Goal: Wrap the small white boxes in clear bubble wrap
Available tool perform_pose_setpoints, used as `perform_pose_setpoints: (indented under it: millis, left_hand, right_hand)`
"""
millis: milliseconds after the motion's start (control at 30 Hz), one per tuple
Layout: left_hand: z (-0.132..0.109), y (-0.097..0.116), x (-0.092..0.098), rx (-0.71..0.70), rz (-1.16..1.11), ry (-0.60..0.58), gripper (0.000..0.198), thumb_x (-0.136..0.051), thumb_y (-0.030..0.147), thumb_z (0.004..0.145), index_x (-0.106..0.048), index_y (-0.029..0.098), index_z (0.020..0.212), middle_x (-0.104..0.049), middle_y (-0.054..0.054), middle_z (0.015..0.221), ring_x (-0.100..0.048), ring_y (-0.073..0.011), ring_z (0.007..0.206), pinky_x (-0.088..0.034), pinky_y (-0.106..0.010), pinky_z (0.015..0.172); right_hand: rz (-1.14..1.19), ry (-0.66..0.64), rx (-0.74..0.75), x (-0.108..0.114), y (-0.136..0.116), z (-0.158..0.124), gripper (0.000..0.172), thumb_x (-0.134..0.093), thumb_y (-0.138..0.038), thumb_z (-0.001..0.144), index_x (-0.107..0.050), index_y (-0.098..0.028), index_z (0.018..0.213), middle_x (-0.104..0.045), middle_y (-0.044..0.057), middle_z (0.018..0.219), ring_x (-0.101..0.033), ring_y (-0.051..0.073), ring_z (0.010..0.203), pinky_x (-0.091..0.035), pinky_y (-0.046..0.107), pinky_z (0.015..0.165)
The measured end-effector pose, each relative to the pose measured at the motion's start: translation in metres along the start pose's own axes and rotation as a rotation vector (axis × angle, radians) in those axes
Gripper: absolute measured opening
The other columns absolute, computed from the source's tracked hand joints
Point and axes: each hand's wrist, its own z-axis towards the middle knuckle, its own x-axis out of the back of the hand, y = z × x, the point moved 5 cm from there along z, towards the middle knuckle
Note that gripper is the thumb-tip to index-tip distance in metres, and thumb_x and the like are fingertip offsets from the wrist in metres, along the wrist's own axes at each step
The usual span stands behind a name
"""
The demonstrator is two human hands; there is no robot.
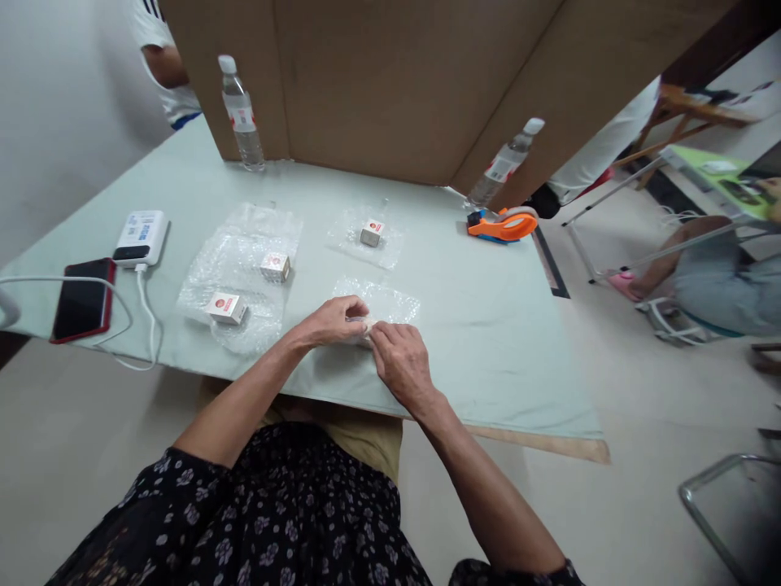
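Note:
My left hand [334, 321] and my right hand [403, 360] meet near the table's front edge, fingers closed on the near part of a sheet of bubble wrap [390, 302]. A small pale thing shows between the fingertips, mostly covered by them; I cannot make out what it is. The rest of the sheet lies flat beyond the hands. Farther back, a small printed box [372, 233] sits on another piece of bubble wrap [347, 230]. To the left, two more small white boxes, one nearer [226, 308] and one farther [275, 267], rest on larger bubble wrap [211, 264].
A tall cardboard panel [378, 89] stands along the back, with water bottles at its left [242, 118] and right [505, 165]. An orange tape dispenser [505, 225] lies at right. A power bank [141, 238] and a cabled phone [84, 299] lie at left. Other people are partly visible beyond.

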Motion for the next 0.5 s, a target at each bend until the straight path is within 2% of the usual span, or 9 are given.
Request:
perform_pose_setpoints:
  millis: [100, 200, 267, 400, 500]
  left_hand:
    - [-0.004, -0.004, 0.006, 0.033, 0.064, 0.064, 0.032, -0.056, 0.021, 0.072, -0.064, 0.016, 0.102, -0.066, -0.002, 0.085, -0.061, -0.0157, 0.078, -0.049, -0.028, 0.073]
    - [-0.004, -0.011, 0.006, 0.105, 0.194, 0.116, 0.025, -0.055, 0.021, 0.075, -0.064, 0.017, 0.098, -0.063, 0.0, 0.074, -0.057, -0.0155, 0.069, -0.047, -0.028, 0.067]
    - [-0.005, -0.013, 0.008, 0.108, 0.3, 0.171, 0.022, -0.058, 0.023, 0.076, -0.064, 0.018, 0.097, -0.063, 0.0, 0.074, -0.059, -0.0171, 0.071, -0.047, -0.03, 0.07]
    - [-0.019, -0.016, 0.023, 0.125, 0.53, 0.337, 0.028, -0.065, 0.033, 0.077, -0.064, 0.02, 0.102, -0.066, -0.005, 0.087, -0.063, -0.0216, 0.083, -0.049, -0.032, 0.078]
    - [-0.033, -0.025, 0.034, 0.244, 0.629, 0.371, 0.04, -0.068, 0.045, 0.076, -0.063, 0.018, 0.105, -0.068, -0.008, 0.089, -0.065, -0.024, 0.083, -0.049, -0.032, 0.075]
  right_hand:
    - [-0.017, -0.004, -0.01, -0.001, 0.001, -0.002, 0.026, -0.043, -0.018, 0.098, -0.063, -0.02, 0.116, -0.067, 0.008, 0.104, -0.05, 0.023, 0.089, -0.034, 0.037, 0.083]
    - [-0.054, -0.01, -0.026, -0.001, -0.002, -0.001, 0.028, -0.043, -0.02, 0.098, -0.061, -0.021, 0.12, -0.065, 0.008, 0.106, -0.048, 0.024, 0.088, -0.032, 0.038, 0.081]
    - [-0.079, -0.022, -0.031, -0.001, -0.004, 0.002, 0.027, -0.043, -0.022, 0.099, -0.062, -0.022, 0.117, -0.064, 0.008, 0.104, -0.047, 0.024, 0.087, -0.031, 0.039, 0.08]
    - [-0.1, -0.043, -0.012, -0.001, -0.007, 0.008, 0.028, -0.044, -0.024, 0.098, -0.061, -0.022, 0.12, -0.063, 0.01, 0.1, -0.046, 0.025, 0.085, -0.028, 0.04, 0.079]
    - [-0.114, -0.04, 0.011, -0.001, -0.007, 0.01, 0.028, -0.043, -0.021, 0.098, -0.062, -0.021, 0.118, -0.062, 0.01, 0.098, -0.045, 0.025, 0.085, -0.027, 0.041, 0.08]
